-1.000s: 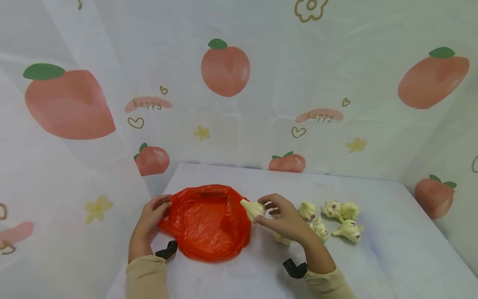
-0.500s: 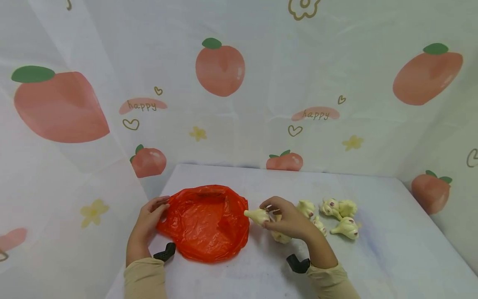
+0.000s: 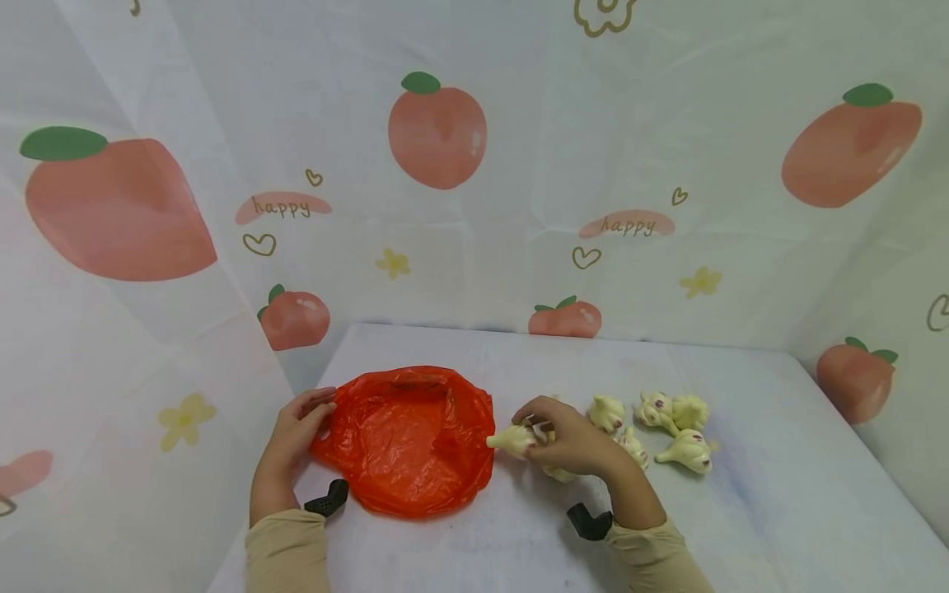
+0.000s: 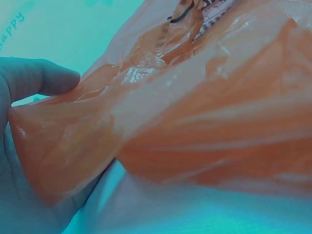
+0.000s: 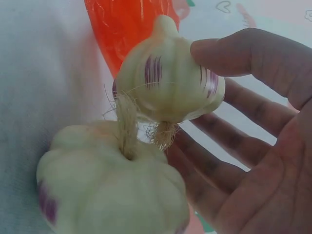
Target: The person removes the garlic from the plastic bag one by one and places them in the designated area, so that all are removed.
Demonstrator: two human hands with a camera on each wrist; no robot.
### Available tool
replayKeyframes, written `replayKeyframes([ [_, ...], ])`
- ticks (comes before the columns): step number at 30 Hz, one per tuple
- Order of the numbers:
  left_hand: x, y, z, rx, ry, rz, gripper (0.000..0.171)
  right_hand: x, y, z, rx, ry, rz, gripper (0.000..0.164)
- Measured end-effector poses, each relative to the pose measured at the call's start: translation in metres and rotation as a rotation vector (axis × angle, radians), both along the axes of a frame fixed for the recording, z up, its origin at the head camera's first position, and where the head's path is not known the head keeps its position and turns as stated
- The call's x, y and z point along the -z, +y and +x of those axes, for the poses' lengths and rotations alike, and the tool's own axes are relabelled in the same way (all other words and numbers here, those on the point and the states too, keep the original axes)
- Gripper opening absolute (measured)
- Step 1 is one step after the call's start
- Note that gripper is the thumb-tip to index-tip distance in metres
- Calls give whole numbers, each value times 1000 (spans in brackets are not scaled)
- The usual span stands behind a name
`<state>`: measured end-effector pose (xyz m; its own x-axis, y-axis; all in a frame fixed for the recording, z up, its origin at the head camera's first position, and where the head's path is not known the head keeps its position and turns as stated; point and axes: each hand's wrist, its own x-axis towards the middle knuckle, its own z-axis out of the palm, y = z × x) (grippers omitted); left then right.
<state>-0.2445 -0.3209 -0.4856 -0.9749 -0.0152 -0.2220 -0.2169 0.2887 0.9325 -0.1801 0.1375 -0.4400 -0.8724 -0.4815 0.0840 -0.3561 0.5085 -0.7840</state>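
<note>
A red plastic bag (image 3: 408,445) lies spread on the table with its mouth open. My left hand (image 3: 292,428) holds the bag's left edge; the left wrist view shows the translucent film (image 4: 161,131) running in beside the thumb and over the palm. At the bag's right side, my right hand (image 3: 567,436) grips a garlic bulb (image 5: 163,80) between thumb and fingers, its stem pointing at the bag. Another garlic bulb (image 5: 112,180) sits just beneath that hand, mostly covered by it in the head view.
Several more garlic bulbs (image 3: 685,451) lie grouped on the white table (image 3: 778,494) to the right of my right hand. A white cloth printed with peaches (image 3: 437,136) hangs at the back and sides. Black wrist cameras (image 3: 591,523) sit at both wrists.
My right hand has lowered the garlic bulb from over the bag's right edge to near the table beside it. The bulb's stem has turned more level. My left hand stays at the bag.
</note>
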Motion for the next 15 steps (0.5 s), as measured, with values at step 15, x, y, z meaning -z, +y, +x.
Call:
replayKeyframes([
  [15,0,2,2,-6,-3,-2,53,6,2,-3,-50,20,-2,39],
])
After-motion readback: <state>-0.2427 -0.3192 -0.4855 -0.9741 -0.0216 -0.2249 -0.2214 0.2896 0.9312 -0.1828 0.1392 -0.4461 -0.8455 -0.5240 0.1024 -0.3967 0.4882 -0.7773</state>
